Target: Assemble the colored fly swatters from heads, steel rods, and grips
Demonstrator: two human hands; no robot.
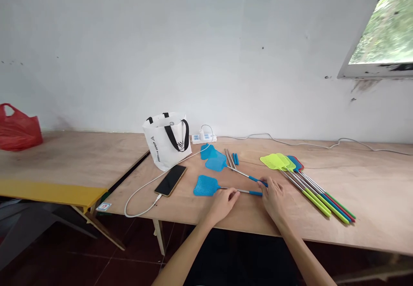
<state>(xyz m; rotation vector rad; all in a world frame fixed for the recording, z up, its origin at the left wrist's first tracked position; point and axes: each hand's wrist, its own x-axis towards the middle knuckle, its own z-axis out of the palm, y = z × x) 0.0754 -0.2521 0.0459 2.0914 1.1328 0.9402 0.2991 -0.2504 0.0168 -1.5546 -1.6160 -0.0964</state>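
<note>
Two blue fly swatters lie before me on the table. My left hand (222, 204) has its fingers curled at the metal shaft of the nearer blue fly swatter (206, 185), just right of its mesh head. With closed fingers my right hand (273, 196) grips the blue handle of the farther blue fly swatter (216, 162); the nearer one's handle ends beside this hand. Another blue swatter head (207, 150) lies behind, partly covered. Close by are metal rods (230, 159) and short blue grips (235, 159).
Fly swatters with yellow-green heads (273, 161) and others with blue and red heads lie in a fan at right. A phone (171, 180) on a white cable, a white bag (166, 144) and a power strip (204, 138) are at left. A red bag (19, 129) sits farther left.
</note>
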